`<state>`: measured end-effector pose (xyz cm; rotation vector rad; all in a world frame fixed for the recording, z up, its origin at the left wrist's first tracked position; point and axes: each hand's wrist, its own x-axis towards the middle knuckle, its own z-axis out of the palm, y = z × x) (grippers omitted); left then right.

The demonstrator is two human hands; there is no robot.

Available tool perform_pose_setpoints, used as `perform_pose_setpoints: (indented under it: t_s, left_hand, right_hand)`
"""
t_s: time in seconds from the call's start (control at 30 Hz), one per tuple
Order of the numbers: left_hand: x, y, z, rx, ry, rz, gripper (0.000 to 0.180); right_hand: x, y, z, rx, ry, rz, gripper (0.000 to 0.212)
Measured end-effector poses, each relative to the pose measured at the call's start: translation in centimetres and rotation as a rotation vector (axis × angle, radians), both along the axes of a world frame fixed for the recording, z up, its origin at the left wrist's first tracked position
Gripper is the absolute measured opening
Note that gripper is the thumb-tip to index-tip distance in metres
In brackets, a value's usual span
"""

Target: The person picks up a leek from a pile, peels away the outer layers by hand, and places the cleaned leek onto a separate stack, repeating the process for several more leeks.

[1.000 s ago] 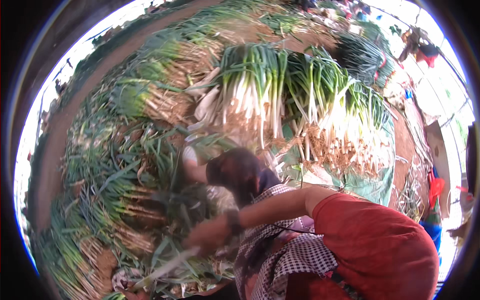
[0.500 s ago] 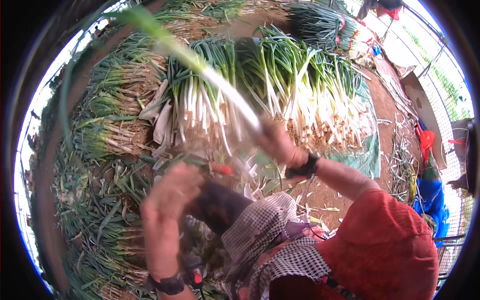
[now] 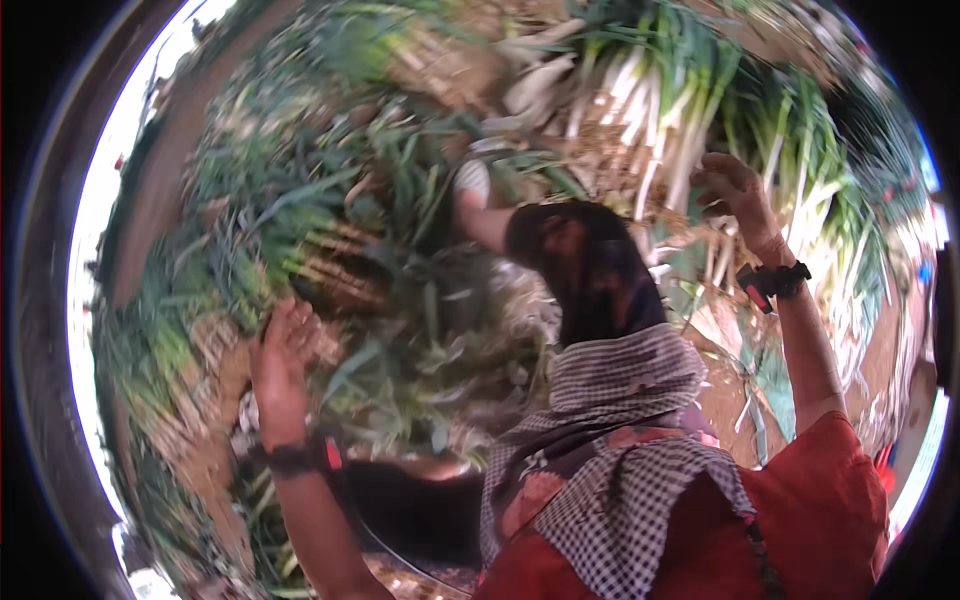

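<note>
My left hand (image 3: 286,350) is at the left, fingers stretched and slightly bent, with nothing visible in it. It is close to a bunch of untrimmed green onions (image 3: 345,262) with brownish stalks. At the right, my right hand (image 3: 738,203) is raised with its fingers apart and bent, and no stalk shows in it. Behind that hand lies a row of cleaned green onions (image 3: 655,95) with white stalks and green tops. More cleaned green onions (image 3: 825,205) fan out to its right. Motion blurs much of the picture.
Loose green leaves (image 3: 400,380) and peelings are heaped between my arms. My bent leg in dark trousers (image 3: 590,265) reaches across the middle, its foot among the leaves. More untrimmed green onions (image 3: 185,425) line the left side. A checkered cloth (image 3: 625,375) covers my lap.
The long green onion in my right hand has left it. The view has swung leftward. My left hand now reaches out by the untrimmed bunches, and my right hand is empty.
</note>
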<state>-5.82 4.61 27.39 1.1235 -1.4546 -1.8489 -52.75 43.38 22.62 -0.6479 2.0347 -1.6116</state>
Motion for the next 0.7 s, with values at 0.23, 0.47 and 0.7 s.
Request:
perform_pose_setpoints:
  t_s: [0.23, 0.47, 0.7]
  left_hand:
    - [12.5, -1.7, -4.5, 0.062, 0.011, 0.322, 0.04]
    - [11.3, 4.4, 0.9, -0.201, -0.222, 0.252, 0.035]
    - [16.0, 7.1, -0.6, -0.092, -0.056, 0.339, 0.03]
  right_hand:
    - [17.2, -22.0, 1.7, 0.017, 0.025, 0.891, 0.025]
    - [28.0, -34.5, -11.1, 0.081, -0.312, 0.941, 0.024]
    - [32.9, -45.4, -24.6, 0.148, 0.234, 0.777, 0.023]
